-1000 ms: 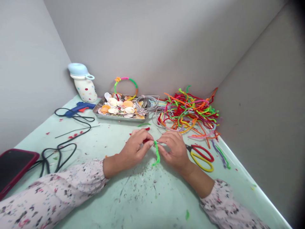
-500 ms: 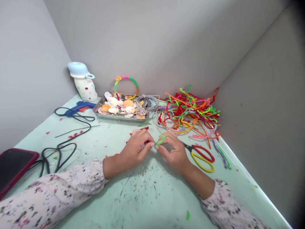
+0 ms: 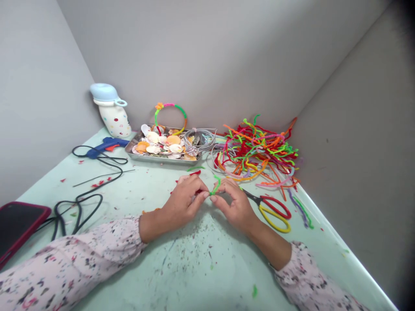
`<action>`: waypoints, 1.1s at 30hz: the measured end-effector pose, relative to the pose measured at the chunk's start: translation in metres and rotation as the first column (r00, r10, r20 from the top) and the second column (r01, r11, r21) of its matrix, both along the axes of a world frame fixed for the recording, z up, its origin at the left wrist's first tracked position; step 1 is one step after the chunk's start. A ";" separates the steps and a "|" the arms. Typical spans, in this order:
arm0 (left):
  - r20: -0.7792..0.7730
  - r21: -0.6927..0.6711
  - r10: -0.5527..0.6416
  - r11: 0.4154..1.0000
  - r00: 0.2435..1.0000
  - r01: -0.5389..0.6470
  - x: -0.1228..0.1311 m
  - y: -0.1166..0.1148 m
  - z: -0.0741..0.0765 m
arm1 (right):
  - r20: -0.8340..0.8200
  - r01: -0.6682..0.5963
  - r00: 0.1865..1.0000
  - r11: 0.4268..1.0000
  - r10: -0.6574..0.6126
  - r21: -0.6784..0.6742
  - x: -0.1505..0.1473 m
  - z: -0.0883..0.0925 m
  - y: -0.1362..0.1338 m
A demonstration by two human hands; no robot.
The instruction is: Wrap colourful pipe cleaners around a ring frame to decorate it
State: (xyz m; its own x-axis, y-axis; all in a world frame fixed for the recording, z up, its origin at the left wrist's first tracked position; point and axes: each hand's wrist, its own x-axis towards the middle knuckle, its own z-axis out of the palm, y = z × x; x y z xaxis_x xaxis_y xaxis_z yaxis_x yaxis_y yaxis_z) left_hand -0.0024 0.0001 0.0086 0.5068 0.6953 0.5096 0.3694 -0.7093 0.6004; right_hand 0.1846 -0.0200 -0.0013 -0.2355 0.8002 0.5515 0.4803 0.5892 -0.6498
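Pipe cleaner (image 3: 215, 189), green, sat at dial centre, pinched by your left hand (image 3: 183, 201) and right hand (image 3: 235, 205), likely for fine control; scissors (image 3: 260, 201) lay at four o'clock, probably for easy reach.

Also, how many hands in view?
2: the left hand and the right hand, one either side of the green pipe cleaner, fingertips at it. No others show.

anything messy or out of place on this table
Yes: red scraps lie strewn near the blue tool, and dark specks dot the middle of the tabletop, making it look littered or stained.
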 end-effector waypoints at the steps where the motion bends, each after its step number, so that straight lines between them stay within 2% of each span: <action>1: 0.000 0.002 0.003 1.000 1.000 -0.003 0.000 0.000 0.000 | 0.007 0.003 1.000 1.000 -0.003 0.008 0.000 0.000 0.000; 6: -0.012 0.040 -0.007 0.999 1.000 0.008 0.001 0.000 -0.002 | -0.011 0.000 1.000 1.000 0.000 -0.014 -0.001 0.001 -0.001; 15: -0.036 0.074 -0.011 0.997 0.999 0.014 0.002 0.001 -0.005 | -0.086 -0.073 0.994 0.984 0.060 -0.160 0.001 0.001 0.002; 23: 0.006 0.051 0.011 0.999 1.000 -0.011 0.001 0.002 -0.004 | -0.028 0.025 0.999 0.999 -0.026 -0.027 0.000 -0.004 0.000; 33: -0.053 0.119 0.006 0.993 0.999 0.000 0.002 -0.001 -0.004 | -0.075 -0.034 0.997 0.986 0.022 -0.163 -0.002 -0.003 -0.001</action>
